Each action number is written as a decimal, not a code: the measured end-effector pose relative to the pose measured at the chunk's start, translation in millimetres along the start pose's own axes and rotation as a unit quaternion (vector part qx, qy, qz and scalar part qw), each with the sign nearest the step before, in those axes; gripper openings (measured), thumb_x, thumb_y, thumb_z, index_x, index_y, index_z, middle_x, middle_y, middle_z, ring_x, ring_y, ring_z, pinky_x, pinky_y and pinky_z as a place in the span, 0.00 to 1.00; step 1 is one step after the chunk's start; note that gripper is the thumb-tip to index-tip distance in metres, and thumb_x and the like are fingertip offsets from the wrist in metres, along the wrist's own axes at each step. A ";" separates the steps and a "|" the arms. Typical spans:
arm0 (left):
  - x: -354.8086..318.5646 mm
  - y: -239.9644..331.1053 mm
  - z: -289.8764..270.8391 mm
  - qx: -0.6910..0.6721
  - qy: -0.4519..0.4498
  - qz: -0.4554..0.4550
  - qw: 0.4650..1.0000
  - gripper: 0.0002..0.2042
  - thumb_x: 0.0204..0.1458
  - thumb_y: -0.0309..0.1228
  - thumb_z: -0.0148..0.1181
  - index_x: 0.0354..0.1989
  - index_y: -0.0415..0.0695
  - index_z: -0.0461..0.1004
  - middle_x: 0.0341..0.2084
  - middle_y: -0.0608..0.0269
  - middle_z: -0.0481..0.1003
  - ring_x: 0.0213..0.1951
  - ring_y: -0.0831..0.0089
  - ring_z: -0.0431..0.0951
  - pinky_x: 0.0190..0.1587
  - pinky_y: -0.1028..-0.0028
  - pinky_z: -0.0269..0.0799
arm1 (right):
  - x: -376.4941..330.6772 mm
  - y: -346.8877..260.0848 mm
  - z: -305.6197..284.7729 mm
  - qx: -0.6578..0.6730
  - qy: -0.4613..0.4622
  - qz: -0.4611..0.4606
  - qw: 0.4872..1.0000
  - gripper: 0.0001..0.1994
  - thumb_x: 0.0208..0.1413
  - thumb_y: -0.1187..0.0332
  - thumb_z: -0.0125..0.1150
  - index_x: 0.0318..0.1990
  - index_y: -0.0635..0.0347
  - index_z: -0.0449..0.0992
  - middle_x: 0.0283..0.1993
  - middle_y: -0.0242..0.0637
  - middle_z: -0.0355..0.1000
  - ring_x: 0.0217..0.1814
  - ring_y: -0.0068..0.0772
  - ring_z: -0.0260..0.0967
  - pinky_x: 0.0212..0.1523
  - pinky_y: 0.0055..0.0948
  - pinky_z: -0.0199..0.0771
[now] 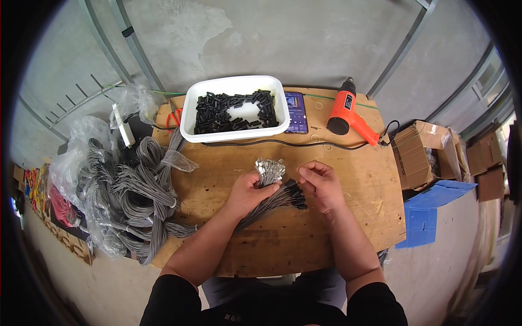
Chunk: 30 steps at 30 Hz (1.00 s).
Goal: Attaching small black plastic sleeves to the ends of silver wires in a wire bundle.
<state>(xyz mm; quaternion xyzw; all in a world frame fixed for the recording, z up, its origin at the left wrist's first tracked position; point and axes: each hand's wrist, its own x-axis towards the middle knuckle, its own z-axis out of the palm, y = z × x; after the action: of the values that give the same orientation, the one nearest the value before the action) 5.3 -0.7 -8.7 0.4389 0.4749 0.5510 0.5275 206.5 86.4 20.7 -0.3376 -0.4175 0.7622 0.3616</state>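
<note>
My left hand is wrapped round a bundle of thin grey wires, whose shiny metal terminals fan out above the thumb. More grey wires trail below that hand and end in black sleeves, lying between my two hands. Close to those sleeved ends, my right hand has its thumb and fingers pinched together; whatever is between them is too small to make out. Beyond the hands stands a white plastic tub with many short black tubes in it.
An orange heat gun lies at the back right, its black cord crossing the table. A phone rests beside the tub. Coiled grey wires and plastic bags crowd the left. Cardboard boxes stand at right.
</note>
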 end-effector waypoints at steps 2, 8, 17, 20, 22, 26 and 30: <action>-0.2 0.9 -2.2 -0.005 0.001 -0.043 0.999 0.08 0.55 0.24 0.64 0.42 0.34 0.79 0.30 0.67 0.78 0.30 0.82 0.73 0.34 0.79 0.70 | -1.8 1.4 0.2 -0.037 0.009 -0.031 0.999 0.05 0.58 0.74 0.65 0.40 0.64 0.78 0.31 0.31 0.76 0.22 0.12 0.59 0.23 0.14 0.57; -1.4 -0.5 -2.1 -0.062 -0.008 -0.025 0.998 0.07 0.58 0.24 0.61 0.41 0.34 0.79 0.27 0.68 0.76 0.28 0.83 0.74 0.32 0.81 0.71 | -3.2 10.5 6.7 -0.106 -0.034 -0.066 0.992 0.06 0.59 0.77 0.63 0.43 0.66 0.78 0.37 0.31 0.77 0.38 0.17 0.72 0.42 0.19 0.73; -0.5 4.0 -0.9 0.130 -0.057 0.070 0.987 0.08 0.56 0.25 0.62 0.42 0.35 0.79 0.27 0.67 0.78 0.27 0.83 0.74 0.31 0.80 0.73 | -2.0 16.4 5.3 -0.119 -0.052 -0.068 0.989 0.05 0.60 0.77 0.62 0.42 0.67 0.77 0.38 0.32 0.77 0.38 0.17 0.71 0.42 0.19 0.73; -1.3 4.3 -3.4 0.075 -0.050 -0.030 0.995 0.08 0.56 0.25 0.63 0.41 0.35 0.79 0.28 0.65 0.79 0.26 0.83 0.75 0.30 0.80 0.73 | -2.8 14.9 6.8 -0.141 -0.057 -0.089 0.984 0.04 0.60 0.77 0.62 0.41 0.67 0.77 0.37 0.31 0.77 0.38 0.16 0.71 0.41 0.19 0.73; -1.5 6.4 -2.6 0.039 -0.039 -0.043 0.998 0.08 0.56 0.25 0.63 0.41 0.35 0.79 0.28 0.64 0.79 0.26 0.82 0.76 0.30 0.80 0.73 | -2.5 14.1 6.2 -0.140 -0.057 -0.087 0.985 0.04 0.60 0.76 0.62 0.40 0.67 0.77 0.37 0.31 0.77 0.38 0.16 0.70 0.41 0.19 0.72; -1.1 1.8 -2.3 -0.080 0.024 -0.072 0.994 0.07 0.56 0.25 0.63 0.40 0.34 0.79 0.29 0.61 0.80 0.28 0.79 0.78 0.31 0.79 0.75 | -2.0 13.7 4.3 -0.149 -0.050 -0.083 0.984 0.03 0.60 0.76 0.62 0.39 0.67 0.78 0.37 0.31 0.77 0.37 0.16 0.70 0.41 0.19 0.72; -1.2 4.7 0.6 -0.067 0.011 -0.061 0.996 0.07 0.56 0.25 0.64 0.40 0.33 0.79 0.30 0.60 0.80 0.28 0.78 0.79 0.32 0.79 0.76 | -4.9 12.5 7.0 -0.148 -0.047 -0.082 0.985 0.02 0.60 0.77 0.62 0.38 0.67 0.78 0.35 0.30 0.77 0.37 0.16 0.70 0.40 0.19 0.72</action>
<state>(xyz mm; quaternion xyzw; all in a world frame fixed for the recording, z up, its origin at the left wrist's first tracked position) 5.2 -1.8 -4.0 0.3664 0.4686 0.5530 0.5834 200.0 74.7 13.7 -0.3157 -0.5682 0.6752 0.3486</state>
